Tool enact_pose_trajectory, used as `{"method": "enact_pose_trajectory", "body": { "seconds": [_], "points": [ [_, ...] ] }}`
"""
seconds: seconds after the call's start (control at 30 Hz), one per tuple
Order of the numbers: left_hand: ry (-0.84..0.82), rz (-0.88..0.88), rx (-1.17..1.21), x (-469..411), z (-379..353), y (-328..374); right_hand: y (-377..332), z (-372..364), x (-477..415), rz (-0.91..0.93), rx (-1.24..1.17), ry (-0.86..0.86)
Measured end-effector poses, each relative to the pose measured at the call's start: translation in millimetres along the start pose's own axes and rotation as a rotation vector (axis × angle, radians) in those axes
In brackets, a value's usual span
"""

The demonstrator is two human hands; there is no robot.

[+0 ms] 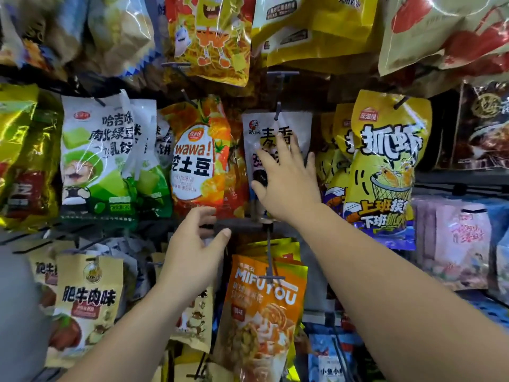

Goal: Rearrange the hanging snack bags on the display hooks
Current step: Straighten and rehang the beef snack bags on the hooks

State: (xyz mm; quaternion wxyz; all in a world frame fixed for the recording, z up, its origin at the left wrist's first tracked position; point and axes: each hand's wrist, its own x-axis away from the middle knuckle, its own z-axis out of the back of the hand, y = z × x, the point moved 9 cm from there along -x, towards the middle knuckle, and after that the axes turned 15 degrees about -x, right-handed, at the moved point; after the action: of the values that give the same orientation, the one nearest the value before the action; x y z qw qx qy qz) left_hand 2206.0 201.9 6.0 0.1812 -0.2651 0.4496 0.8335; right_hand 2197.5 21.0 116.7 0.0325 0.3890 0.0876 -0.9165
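- Working the middle row, by the look of the reach: squaring up the white snack bag [300,125], not yet lifting it.
- Pressing the right hand [286,177] flat on that bag's front, fingers spread wide, thumb out to the left, pinching nothing.
- Hanging there from a dark hook [278,110] through its top strip, between the orange wawa bag [198,158] on the left and the yellow shrimp bag [385,161] on the right.
- Covering the bag's middle and lower face with palm and fingers, with the top strip and hook hole showing just above the fingertips.
- Hovering the left hand [190,244] lower down, open and loosely cupped, holding nothing, just under the wawa bag's bottom edge and up-left of the orange MIFUYOU bag [264,307].
- Too close to call whether those left fingertips touch the wawa bag.
- Next up, most likely: shifting the right hand's grip to the top strip near the hole, then drawing straight out along the hook.
- Worth minding the tightly packed neighbours on both sides while pulling.
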Motion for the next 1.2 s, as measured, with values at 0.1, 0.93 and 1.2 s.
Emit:
{"method": "enact_pose_trajectory", "body": {
  "seconds": [0.1,0.93,1.2],
  "points": [
    [0.024,0.009,-0.04,17.8,8.3,-14.7,-15.7,12.0,40.7,0.052,-0.222,0.082],
    [0.215,0.404,-0.331,136.1,96.3,-240.4,-64.6,-220.6,215.7,-0.549,-0.972,-0.284],
    [0.042,0.349,-0.279,76.1,111.6,-285.8,-65.8,-234.2,180.0,-0.753,-1.028,0.1]
  ]
}}
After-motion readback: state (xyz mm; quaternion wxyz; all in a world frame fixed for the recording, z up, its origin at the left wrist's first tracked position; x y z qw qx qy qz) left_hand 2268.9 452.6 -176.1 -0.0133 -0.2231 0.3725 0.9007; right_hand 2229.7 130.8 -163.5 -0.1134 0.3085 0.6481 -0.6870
